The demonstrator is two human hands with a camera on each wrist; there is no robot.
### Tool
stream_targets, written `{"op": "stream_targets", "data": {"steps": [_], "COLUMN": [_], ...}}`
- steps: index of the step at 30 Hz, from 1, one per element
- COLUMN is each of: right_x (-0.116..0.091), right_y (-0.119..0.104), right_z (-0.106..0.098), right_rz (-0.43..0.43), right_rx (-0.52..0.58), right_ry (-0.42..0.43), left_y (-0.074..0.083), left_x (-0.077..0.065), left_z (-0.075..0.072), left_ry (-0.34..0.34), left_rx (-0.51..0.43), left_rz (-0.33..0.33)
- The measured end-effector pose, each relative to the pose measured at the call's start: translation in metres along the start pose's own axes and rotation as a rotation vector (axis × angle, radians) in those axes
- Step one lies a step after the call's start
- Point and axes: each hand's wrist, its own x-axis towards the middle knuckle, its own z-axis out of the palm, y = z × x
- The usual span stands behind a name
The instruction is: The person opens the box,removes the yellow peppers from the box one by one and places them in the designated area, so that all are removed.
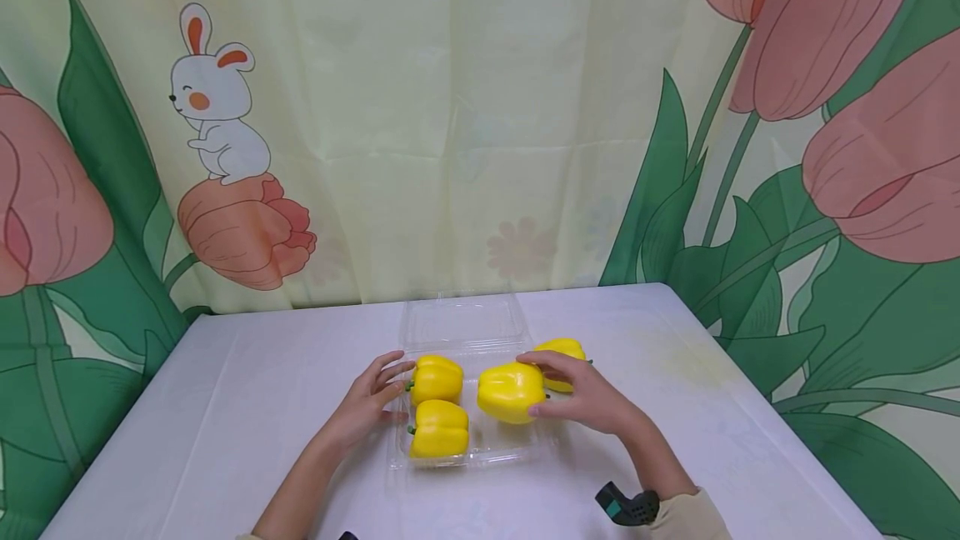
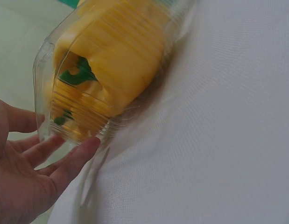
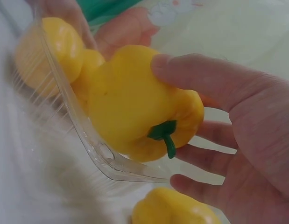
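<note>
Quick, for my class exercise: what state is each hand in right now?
Left hand: open, fingers spread at the side of the clear container.
Right hand: closed around a yellow pepper.

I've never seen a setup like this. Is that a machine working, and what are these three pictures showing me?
No machine is doing the handling: these are a person's bare hands. The wide picture comes from a camera worn on the head, looking forward and down. The other two come from cameras on the wrists, one beside each hand, so things look tilted and close.

On the white-covered table is a clear plastic box, its lid folded back. Two yellow peppers lie in its left part. The right hand grips a third pepper over the right part; a fourth pepper lies outside, to the right. The left hand is at the box's left side, fingertips against the plastic.
</note>
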Motion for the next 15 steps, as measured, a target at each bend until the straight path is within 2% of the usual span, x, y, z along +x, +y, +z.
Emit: {"op": "stream_targets", "data": {"steps": [7, 15], "right_x": [0.0004, -0.0002], "right_y": [0.0014, -0.0013], "right_z": [-0.0016, -0.0017], "right_rz": [0.001, 0.042], "right_rx": [0.012, 0.025], "right_ry": [0.015, 0.042], "left_y": [0.0006, 0.0001], "left_x": [-0.0006, -0.001], "left_z": [0.0003, 0.0004], "left_ry": [0.007, 0.019], "left_rx": [0.013, 0.025], "left_rz": [-0.002, 0.0]}}
